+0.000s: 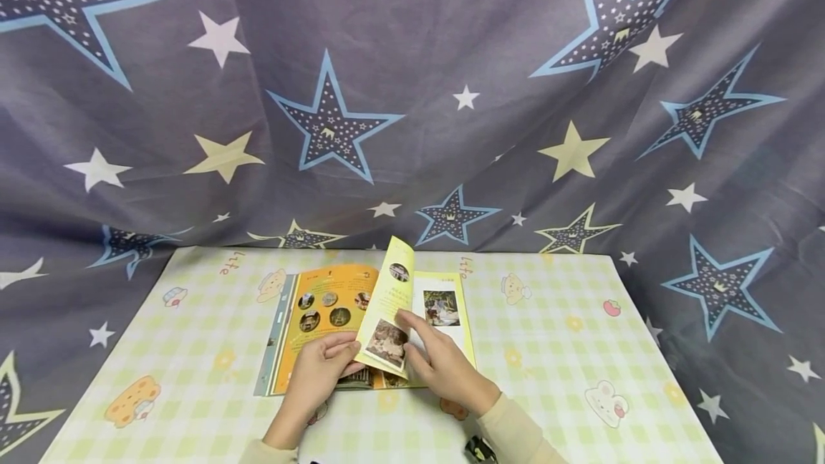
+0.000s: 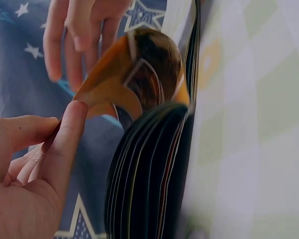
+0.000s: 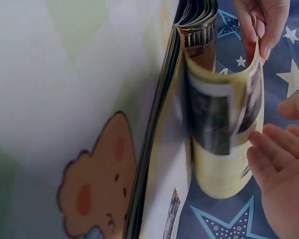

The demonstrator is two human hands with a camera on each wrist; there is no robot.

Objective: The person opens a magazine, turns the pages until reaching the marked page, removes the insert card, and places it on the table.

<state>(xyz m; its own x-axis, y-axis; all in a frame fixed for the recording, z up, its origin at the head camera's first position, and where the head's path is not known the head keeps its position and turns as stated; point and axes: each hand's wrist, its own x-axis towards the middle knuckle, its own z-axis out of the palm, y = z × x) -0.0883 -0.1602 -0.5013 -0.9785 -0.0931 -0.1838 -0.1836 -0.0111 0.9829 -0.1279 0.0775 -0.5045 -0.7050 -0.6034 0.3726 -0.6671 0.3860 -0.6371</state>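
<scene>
An open book [image 1: 338,295] lies on the table with an orange page on its left and a white, yellow-edged page on its right. One yellow page [image 1: 392,292] stands raised and curved over the middle. My left hand [image 1: 324,366] pinches that page's edge between thumb and fingers; the left wrist view shows the left hand [image 2: 40,154] gripping it from the side. My right hand [image 1: 445,364] is at the raised page's other side, fingers extended. In the right wrist view the right hand [image 3: 284,159] has loosely straight fingers close to the curved page [image 3: 219,114].
A checked tablecloth [image 1: 541,378] with cartoon prints covers the table. Behind it hangs a dark curtain [image 1: 412,149] patterned with stars. A small black object [image 1: 480,450] lies at the front edge beside the right sleeve [image 1: 515,432].
</scene>
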